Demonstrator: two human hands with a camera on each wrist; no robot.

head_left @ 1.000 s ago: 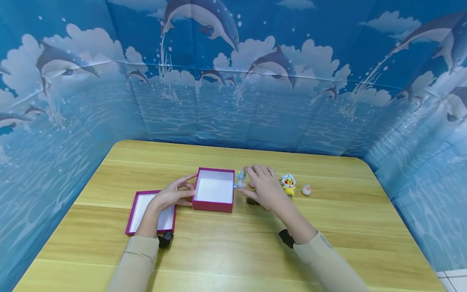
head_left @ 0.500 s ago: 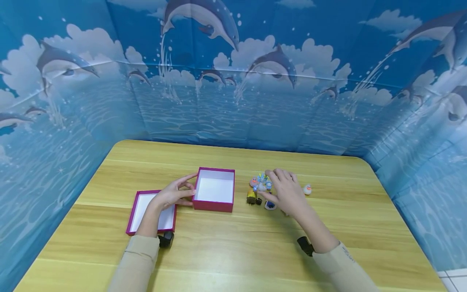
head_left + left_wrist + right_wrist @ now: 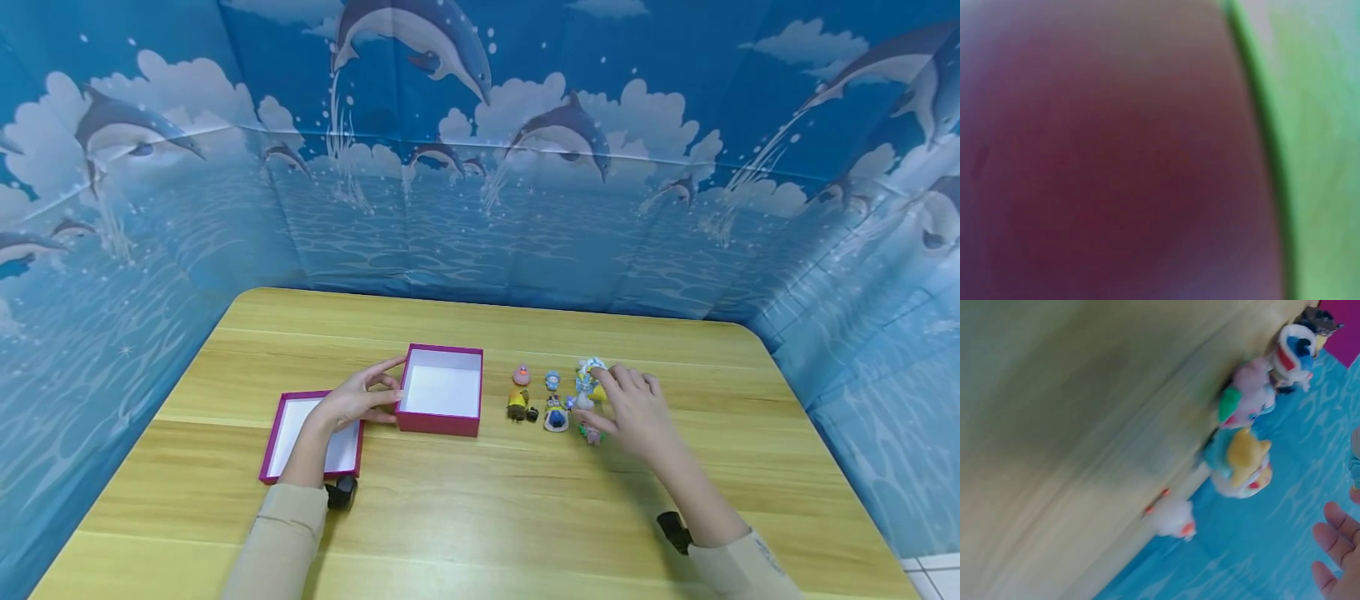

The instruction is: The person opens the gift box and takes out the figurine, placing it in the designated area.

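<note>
In the head view my left hand (image 3: 356,398) holds the left side of an open magenta box (image 3: 437,424) with a white inside; thumb and index finger lie at its rim. My right hand (image 3: 639,407) pinches a small grey-blue figurine (image 3: 584,401) between thumb and fingers, above the right end of a toy group. A figurine in a white-and-blue hood with yellow (image 3: 590,364) is partly covered by that hand. In the right wrist view, spread fingers (image 3: 1338,534) show at the right edge, and a white duck (image 3: 1172,517) stands on the table.
The box's lid (image 3: 271,437) lies inside-up under my left wrist. Between box and right hand stand a pink duck (image 3: 522,376), a yellow-and-brown figurine (image 3: 517,403), a small blue figurine (image 3: 552,381), a blue-and-white one (image 3: 556,416) and a pink-and-green one (image 3: 592,433).
My right hand has moved right with the grey-blue figurine, away from the box and across the toys, uncovering several of them. My left hand has stayed at the box.
</note>
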